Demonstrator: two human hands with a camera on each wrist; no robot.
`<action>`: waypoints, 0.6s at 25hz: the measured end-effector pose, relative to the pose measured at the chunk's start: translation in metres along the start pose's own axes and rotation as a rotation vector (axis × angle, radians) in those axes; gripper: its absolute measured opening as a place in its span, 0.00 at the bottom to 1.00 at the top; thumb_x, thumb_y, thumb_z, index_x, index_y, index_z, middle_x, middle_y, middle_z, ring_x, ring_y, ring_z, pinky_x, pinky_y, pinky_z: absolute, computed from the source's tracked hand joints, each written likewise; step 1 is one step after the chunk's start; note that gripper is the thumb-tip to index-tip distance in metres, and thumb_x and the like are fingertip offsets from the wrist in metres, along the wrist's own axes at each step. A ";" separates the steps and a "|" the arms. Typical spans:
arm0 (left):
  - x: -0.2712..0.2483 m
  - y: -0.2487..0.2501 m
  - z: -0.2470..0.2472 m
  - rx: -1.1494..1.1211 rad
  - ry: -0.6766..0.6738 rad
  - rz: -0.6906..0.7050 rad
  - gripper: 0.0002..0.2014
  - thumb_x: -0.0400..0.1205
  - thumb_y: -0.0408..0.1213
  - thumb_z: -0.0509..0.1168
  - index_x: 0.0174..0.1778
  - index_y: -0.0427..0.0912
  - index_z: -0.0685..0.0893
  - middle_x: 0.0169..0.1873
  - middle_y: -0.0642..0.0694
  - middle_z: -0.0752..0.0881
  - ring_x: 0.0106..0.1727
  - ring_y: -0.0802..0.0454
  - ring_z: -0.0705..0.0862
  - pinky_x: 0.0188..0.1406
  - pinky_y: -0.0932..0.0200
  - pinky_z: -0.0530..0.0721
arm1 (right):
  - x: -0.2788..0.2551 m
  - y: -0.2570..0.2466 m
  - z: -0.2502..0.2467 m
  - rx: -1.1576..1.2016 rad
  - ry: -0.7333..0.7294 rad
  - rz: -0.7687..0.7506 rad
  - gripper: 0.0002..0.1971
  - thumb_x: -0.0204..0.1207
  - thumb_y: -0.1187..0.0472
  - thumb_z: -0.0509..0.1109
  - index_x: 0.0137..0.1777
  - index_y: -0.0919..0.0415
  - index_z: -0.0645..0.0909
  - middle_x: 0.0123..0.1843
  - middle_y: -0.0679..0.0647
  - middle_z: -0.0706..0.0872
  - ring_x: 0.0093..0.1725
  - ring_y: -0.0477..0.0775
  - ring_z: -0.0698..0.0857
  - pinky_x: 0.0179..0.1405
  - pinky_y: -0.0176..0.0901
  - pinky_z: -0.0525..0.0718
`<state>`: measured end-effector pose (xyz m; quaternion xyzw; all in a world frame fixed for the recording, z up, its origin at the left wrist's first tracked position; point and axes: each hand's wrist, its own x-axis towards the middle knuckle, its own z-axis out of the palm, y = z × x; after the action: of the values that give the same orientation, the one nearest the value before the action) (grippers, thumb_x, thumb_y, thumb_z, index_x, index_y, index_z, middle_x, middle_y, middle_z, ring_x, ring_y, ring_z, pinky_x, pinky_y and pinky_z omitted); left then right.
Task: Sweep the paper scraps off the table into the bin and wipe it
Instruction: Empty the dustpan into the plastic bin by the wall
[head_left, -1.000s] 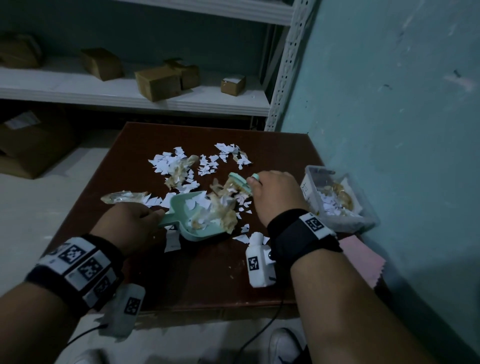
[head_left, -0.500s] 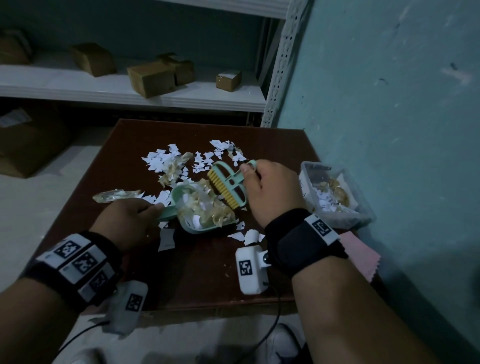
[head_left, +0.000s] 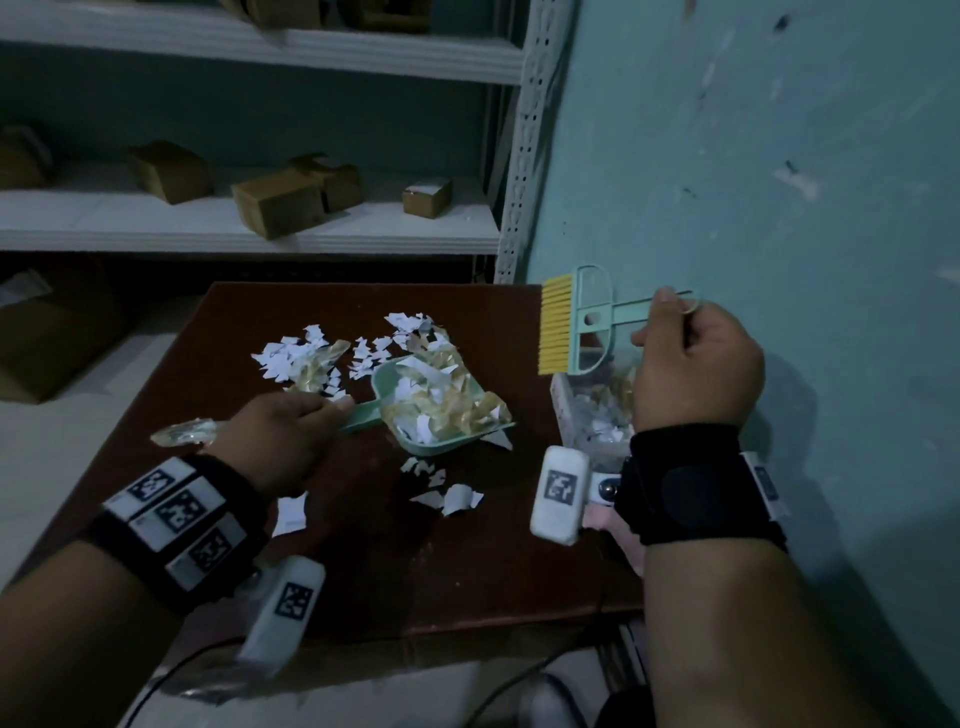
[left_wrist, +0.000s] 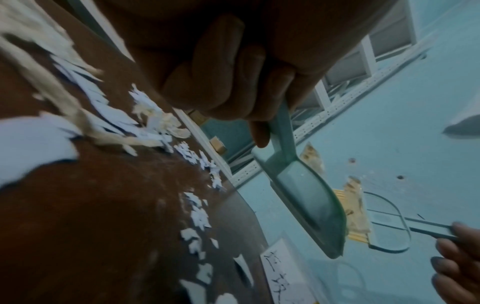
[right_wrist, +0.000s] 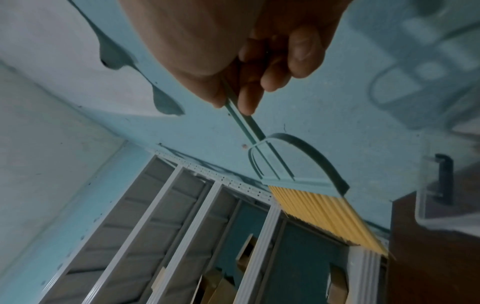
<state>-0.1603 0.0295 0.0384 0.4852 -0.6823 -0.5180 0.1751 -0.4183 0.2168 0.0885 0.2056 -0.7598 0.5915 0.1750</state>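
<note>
My left hand grips the handle of a mint-green dustpan, lifted a little off the brown table and heaped with white and tan paper scraps. The pan's underside shows in the left wrist view. My right hand pinches the thin handle of a small green brush with yellow bristles, raised above a clear plastic bin at the table's right edge. More loose scraps lie at the back of the table, and a few scraps lie near the front.
A teal wall runs close along the table's right side. Behind the table stands white metal shelving with several cardboard boxes. A crumpled clear wrapper lies near the left edge. A pink cloth peeks out under my right wrist.
My right hand lifted the brush off the dustpan, up and to the right over the bin. The left hand raised the loaded dustpan slightly and shifted it toward the bin.
</note>
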 end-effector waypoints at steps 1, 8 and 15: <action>0.002 0.012 0.009 0.024 -0.026 0.011 0.20 0.87 0.53 0.67 0.41 0.41 0.91 0.23 0.46 0.77 0.23 0.49 0.72 0.26 0.57 0.72 | 0.005 0.003 -0.006 0.000 0.019 0.009 0.23 0.88 0.49 0.68 0.38 0.64 0.89 0.29 0.46 0.85 0.31 0.35 0.85 0.30 0.19 0.71; 0.028 0.086 0.082 0.301 -0.117 0.118 0.22 0.87 0.57 0.66 0.40 0.42 0.89 0.28 0.43 0.82 0.25 0.50 0.77 0.24 0.58 0.75 | 0.025 0.022 -0.024 0.045 0.085 0.065 0.22 0.89 0.51 0.68 0.38 0.65 0.90 0.28 0.42 0.85 0.28 0.25 0.81 0.30 0.17 0.70; 0.048 0.128 0.125 0.453 -0.138 0.148 0.21 0.85 0.55 0.70 0.44 0.38 0.93 0.26 0.44 0.79 0.25 0.48 0.75 0.28 0.58 0.75 | 0.028 0.031 -0.019 -0.027 -0.075 0.140 0.23 0.89 0.48 0.66 0.38 0.63 0.87 0.30 0.49 0.87 0.26 0.38 0.83 0.21 0.24 0.71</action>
<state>-0.3366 0.0554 0.0875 0.4241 -0.8251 -0.3695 0.0523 -0.4575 0.2393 0.0821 0.1715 -0.7861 0.5840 0.1076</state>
